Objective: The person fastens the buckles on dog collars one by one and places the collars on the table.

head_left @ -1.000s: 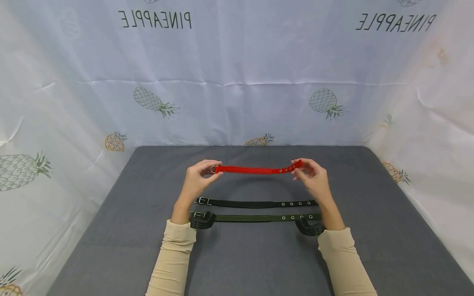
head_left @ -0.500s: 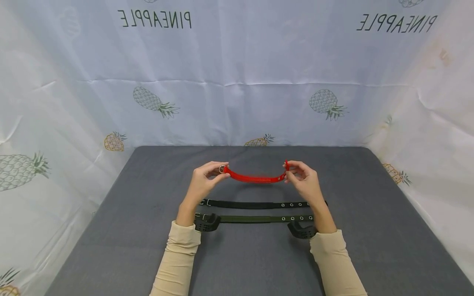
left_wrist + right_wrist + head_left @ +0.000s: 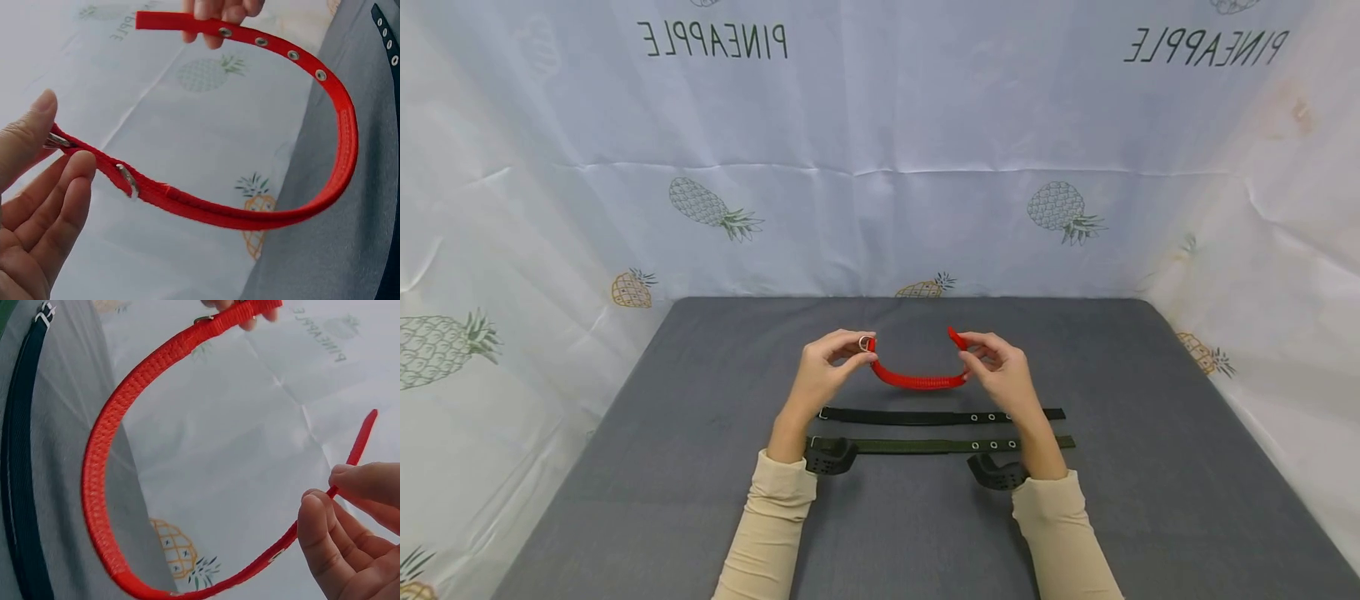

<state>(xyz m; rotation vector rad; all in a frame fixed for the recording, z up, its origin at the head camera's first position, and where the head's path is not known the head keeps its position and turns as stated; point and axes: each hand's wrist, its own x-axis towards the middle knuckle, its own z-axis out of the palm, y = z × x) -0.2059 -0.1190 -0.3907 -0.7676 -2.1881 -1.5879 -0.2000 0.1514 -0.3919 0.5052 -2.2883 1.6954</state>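
A red pet collar (image 3: 919,382) hangs in a U-shaped curve above the table, held up between both hands. With thumb and fingers the left hand (image 3: 829,372) pinches its buckle end, where a metal ring shows. My right hand (image 3: 1003,377) pinches the other end near the eyelets, and the red tip (image 3: 156,20) sticks out past the fingers. In the left wrist view a row of metal eyelets runs along the strap. Nearer me on the table lie a black collar (image 3: 910,417) and a dark green collar (image 3: 910,447), parallel to each other, partly hidden by my wrists.
The grey cloth-covered table (image 3: 917,533) extends to both sides of the arms. A white curtain (image 3: 880,233) printed with pineapples stands behind it and along the sides. Black wrist mounts (image 3: 831,457) sit under both wrists.
Both hands have moved closer together, and the red collar has gone from nearly straight to a deep U. Its free tip now points up past the right fingers. The two other collars have not moved.
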